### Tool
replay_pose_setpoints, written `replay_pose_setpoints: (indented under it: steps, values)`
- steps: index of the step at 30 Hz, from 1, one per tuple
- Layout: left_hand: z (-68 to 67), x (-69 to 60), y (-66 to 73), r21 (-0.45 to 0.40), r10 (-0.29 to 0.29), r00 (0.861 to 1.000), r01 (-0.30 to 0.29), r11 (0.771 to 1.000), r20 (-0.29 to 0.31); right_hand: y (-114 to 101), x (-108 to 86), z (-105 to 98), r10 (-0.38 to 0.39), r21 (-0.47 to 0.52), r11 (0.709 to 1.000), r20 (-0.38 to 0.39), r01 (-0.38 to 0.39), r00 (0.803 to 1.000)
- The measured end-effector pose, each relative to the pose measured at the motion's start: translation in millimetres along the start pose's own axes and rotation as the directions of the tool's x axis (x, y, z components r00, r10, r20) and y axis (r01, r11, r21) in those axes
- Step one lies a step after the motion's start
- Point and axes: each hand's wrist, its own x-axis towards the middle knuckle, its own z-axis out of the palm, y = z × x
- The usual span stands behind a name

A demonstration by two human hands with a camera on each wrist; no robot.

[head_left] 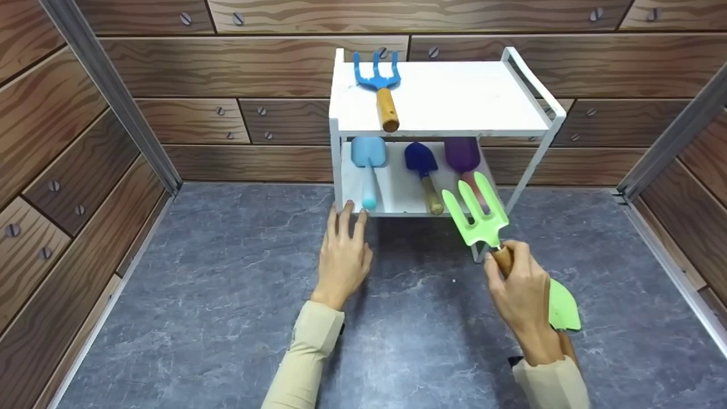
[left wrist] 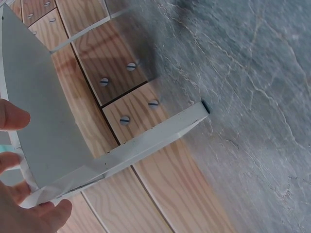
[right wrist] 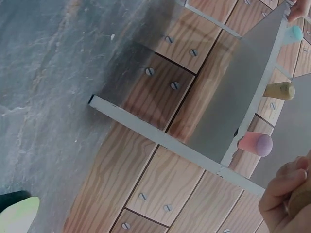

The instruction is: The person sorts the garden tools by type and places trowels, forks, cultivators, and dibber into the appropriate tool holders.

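Note:
My right hand (head_left: 519, 287) grips the wooden handle (head_left: 502, 260) of a light green garden hand fork (head_left: 483, 227), its tines pointing up and left before the lower shelf's right end. My left hand (head_left: 343, 255) touches the front left corner of the white two-tier rack (head_left: 454, 108), its fingertips around the leg and shelf edge. On the lower shelf lie a light blue trowel (head_left: 369, 152), a dark blue trowel (head_left: 421, 159) and a purple trowel (head_left: 462, 153) with a pink handle, partly hidden by the fork. A blue hand fork (head_left: 377, 79) lies on the top shelf.
A light green trowel (head_left: 563, 307) lies on the grey marbled floor (head_left: 227, 318), partly hidden behind my right hand and wrist. Wood-patterned panels (head_left: 255, 68) stand behind the rack and at both sides. A metal rail (head_left: 108, 91) runs along the left corner.

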Motion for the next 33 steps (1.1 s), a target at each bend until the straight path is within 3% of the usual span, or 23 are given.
replay_pose_setpoints:
  steps: [33]
  values:
    - [0.2,0.4,-0.1,-0.025,0.002,1.0,-0.003,1.0,-0.015,-30,38.0,9,-0.059,0.041,0.997,-0.035,0.06,0.998]
